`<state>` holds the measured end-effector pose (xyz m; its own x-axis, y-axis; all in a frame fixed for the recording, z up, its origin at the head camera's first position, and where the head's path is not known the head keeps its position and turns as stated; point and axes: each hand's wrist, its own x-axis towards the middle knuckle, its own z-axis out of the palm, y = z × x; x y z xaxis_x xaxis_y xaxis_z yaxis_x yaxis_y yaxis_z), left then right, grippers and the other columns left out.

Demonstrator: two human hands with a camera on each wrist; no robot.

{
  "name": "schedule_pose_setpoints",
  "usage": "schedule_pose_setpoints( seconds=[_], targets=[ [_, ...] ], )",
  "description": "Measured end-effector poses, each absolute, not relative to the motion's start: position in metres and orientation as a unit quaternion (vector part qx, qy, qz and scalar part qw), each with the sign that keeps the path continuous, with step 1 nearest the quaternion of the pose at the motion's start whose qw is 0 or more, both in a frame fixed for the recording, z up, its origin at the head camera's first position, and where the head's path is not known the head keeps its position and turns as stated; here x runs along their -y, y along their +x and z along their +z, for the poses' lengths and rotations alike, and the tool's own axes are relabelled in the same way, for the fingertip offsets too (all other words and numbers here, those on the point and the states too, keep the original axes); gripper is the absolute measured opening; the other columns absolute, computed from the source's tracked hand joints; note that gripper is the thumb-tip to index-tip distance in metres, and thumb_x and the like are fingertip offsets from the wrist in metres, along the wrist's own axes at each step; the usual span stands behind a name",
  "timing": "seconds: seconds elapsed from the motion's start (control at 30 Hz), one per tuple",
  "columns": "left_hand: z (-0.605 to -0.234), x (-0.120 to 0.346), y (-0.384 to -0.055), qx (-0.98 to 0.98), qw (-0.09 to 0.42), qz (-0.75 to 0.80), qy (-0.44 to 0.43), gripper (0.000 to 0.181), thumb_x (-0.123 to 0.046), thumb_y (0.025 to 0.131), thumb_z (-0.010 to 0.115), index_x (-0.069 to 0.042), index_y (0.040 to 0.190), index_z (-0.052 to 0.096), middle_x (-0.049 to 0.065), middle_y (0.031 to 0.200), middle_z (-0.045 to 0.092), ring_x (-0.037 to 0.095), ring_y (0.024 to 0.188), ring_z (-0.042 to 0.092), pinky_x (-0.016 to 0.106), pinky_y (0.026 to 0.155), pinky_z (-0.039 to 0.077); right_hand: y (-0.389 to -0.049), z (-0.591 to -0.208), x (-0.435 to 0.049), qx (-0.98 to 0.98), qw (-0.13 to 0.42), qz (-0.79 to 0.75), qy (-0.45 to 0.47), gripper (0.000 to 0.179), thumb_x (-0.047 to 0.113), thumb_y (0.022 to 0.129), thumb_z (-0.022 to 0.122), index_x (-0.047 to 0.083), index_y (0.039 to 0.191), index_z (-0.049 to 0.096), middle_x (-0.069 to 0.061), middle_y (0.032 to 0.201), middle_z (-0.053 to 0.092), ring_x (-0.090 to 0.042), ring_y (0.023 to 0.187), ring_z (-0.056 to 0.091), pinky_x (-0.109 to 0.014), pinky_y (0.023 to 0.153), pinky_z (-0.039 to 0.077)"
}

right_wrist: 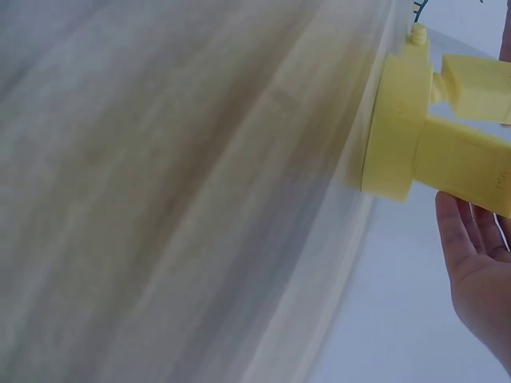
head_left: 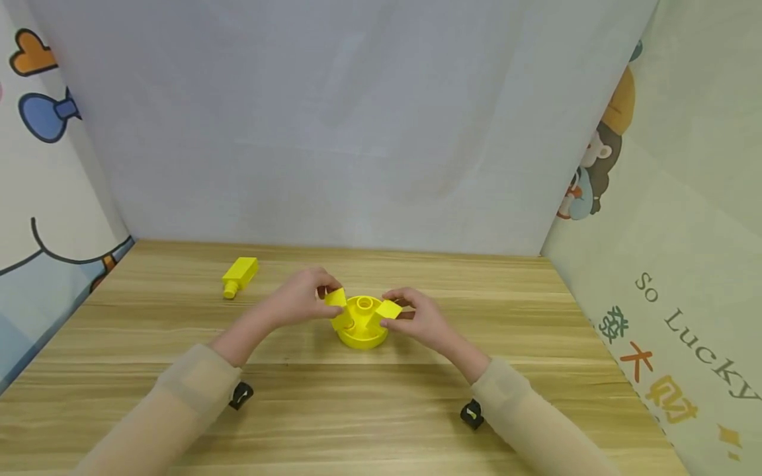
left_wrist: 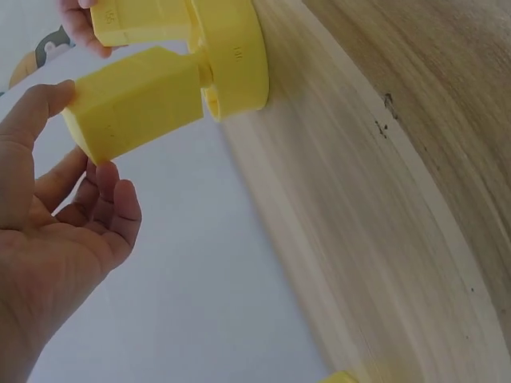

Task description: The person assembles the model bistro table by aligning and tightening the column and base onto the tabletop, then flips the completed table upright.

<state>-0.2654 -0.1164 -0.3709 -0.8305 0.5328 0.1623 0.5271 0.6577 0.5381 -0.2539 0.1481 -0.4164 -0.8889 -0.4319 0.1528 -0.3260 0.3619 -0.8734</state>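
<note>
Pale cloth (head_left: 315, 119) hangs behind a wood-grain table (head_left: 357, 416), on which a round yellow dish (head_left: 362, 343) stands. At the dish's left side, the left hand (head_left: 297, 299) pinches a yellow block (left_wrist: 136, 100) between thumb and fingers, tilted, its narrow neck at the dish; whether it is seated cannot be told. At the dish's right side, the right hand (head_left: 425, 322) grasps a second yellow block (head_left: 389, 309), its lower end at the dish. Well left of the dish, a third yellow block (head_left: 241, 272) lies flat
</note>
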Motion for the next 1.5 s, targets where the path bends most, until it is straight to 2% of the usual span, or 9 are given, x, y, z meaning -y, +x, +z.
schedule_pose_setpoints(
  seconds=[0.27, 0.4, 0.63, 0.73, 0.83, 0.97, 1.1, 1.3, 1.5],
  targets=[
    [-0.383, 0.119, -0.269, -0.886, -0.012, 0.33, 0.327, 0.035, -0.024, 0.08, 0.076, -0.006, 0.108, 0.066, 0.004, 0.103, 0.066, 0.019, 0.09, 0.057, 0.04, 0.078, 0.052, -0.256, -0.417, -0.151, -0.829, 0.051, -0.504, -0.239, 0.051, 0.015, 0.079, 0.076, -0.005, 0.122, 0.056, -0.018, 0.123, 0.058, -0.033, 0.108, 0.058, -0.042, 0.087, 0.052],
    [-0.39, 0.122, -0.271, -0.873, -0.012, 0.344, 0.346, 0.035, -0.022, 0.081, 0.075, -0.009, 0.112, 0.065, 0.004, 0.109, 0.065, 0.019, 0.093, 0.058, 0.038, 0.08, 0.052, -0.258, -0.417, -0.153, -0.831, 0.059, -0.499, -0.239, 0.053, 0.018, 0.078, 0.077, -0.003, 0.123, 0.057, -0.014, 0.122, 0.059, -0.03, 0.108, 0.059, -0.039, 0.087, 0.053],
    [-0.393, 0.126, -0.272, -0.849, -0.004, 0.346, 0.399, 0.035, -0.012, 0.085, 0.069, -0.009, 0.12, 0.063, 0.004, 0.119, 0.062, 0.018, 0.101, 0.058, 0.035, 0.083, 0.052, -0.26, -0.417, -0.155, -0.829, 0.068, -0.502, -0.239, 0.053, 0.018, 0.078, 0.077, -0.003, 0.123, 0.058, -0.013, 0.122, 0.06, -0.028, 0.107, 0.06, -0.042, 0.089, 0.051],
    [-0.393, 0.127, -0.27, -0.851, -0.001, 0.352, 0.389, 0.039, -0.012, 0.083, 0.07, -0.009, 0.121, 0.062, 0.004, 0.121, 0.061, 0.019, 0.103, 0.058, 0.035, 0.083, 0.052, -0.261, -0.417, -0.155, -0.831, 0.072, -0.499, -0.236, 0.053, 0.018, 0.079, 0.076, -0.001, 0.125, 0.057, -0.012, 0.123, 0.059, -0.027, 0.108, 0.06, -0.041, 0.09, 0.051],
    [-0.394, 0.125, -0.265, -0.864, 0.002, 0.363, 0.349, 0.049, -0.02, 0.08, 0.075, -0.008, 0.125, 0.059, 0.006, 0.123, 0.059, 0.021, 0.103, 0.057, 0.036, 0.082, 0.053, -0.261, -0.417, -0.155, -0.831, 0.075, -0.498, -0.236, 0.052, 0.016, 0.081, 0.074, -0.001, 0.126, 0.056, -0.013, 0.124, 0.057, -0.027, 0.109, 0.059, -0.04, 0.09, 0.051],
    [-0.394, 0.113, -0.256, -0.89, 0.007, 0.388, 0.239, 0.067, -0.039, 0.073, 0.08, -0.006, 0.125, 0.055, 0.009, 0.117, 0.058, 0.023, 0.099, 0.056, 0.034, 0.079, 0.052, -0.259, -0.413, -0.153, -0.831, 0.078, -0.496, -0.24, 0.05, 0.01, 0.082, 0.072, -0.003, 0.127, 0.054, -0.017, 0.125, 0.056, -0.03, 0.11, 0.058, -0.04, 0.09, 0.051],
    [-0.393, 0.103, -0.25, -0.899, -0.007, 0.402, 0.172, 0.06, -0.04, 0.07, 0.082, -0.005, 0.112, 0.058, 0.007, 0.099, 0.058, 0.022, 0.09, 0.056, 0.031, 0.076, 0.051, -0.247, -0.396, -0.149, -0.831, 0.077, -0.49, -0.25, 0.046, 0.007, 0.083, 0.071, -0.006, 0.125, 0.055, -0.02, 0.123, 0.056, -0.032, 0.11, 0.058, -0.04, 0.09, 0.051],
    [-0.392, 0.1, -0.252, -0.884, -0.016, 0.408, 0.227, 0.044, -0.024, 0.074, 0.081, -0.003, 0.108, 0.063, 0.004, 0.096, 0.063, 0.017, 0.087, 0.057, 0.03, 0.074, 0.052, -0.241, -0.387, -0.146, -0.83, 0.08, -0.496, -0.245, 0.044, 0.006, 0.084, 0.07, -0.005, 0.124, 0.055, -0.019, 0.123, 0.056, -0.031, 0.109, 0.058, -0.043, 0.091, 0.05],
    [-0.397, 0.112, -0.259, -0.864, 0.009, 0.414, 0.286, 0.044, -0.019, 0.077, 0.079, -0.004, 0.114, 0.062, 0.004, 0.105, 0.066, 0.018, 0.094, 0.06, 0.035, 0.084, 0.052, -0.249, -0.397, -0.148, -0.831, 0.083, -0.493, -0.243, 0.046, 0.007, 0.084, 0.07, -0.005, 0.126, 0.055, -0.019, 0.122, 0.056, -0.031, 0.109, 0.058, -0.04, 0.09, 0.051]
  ],
)
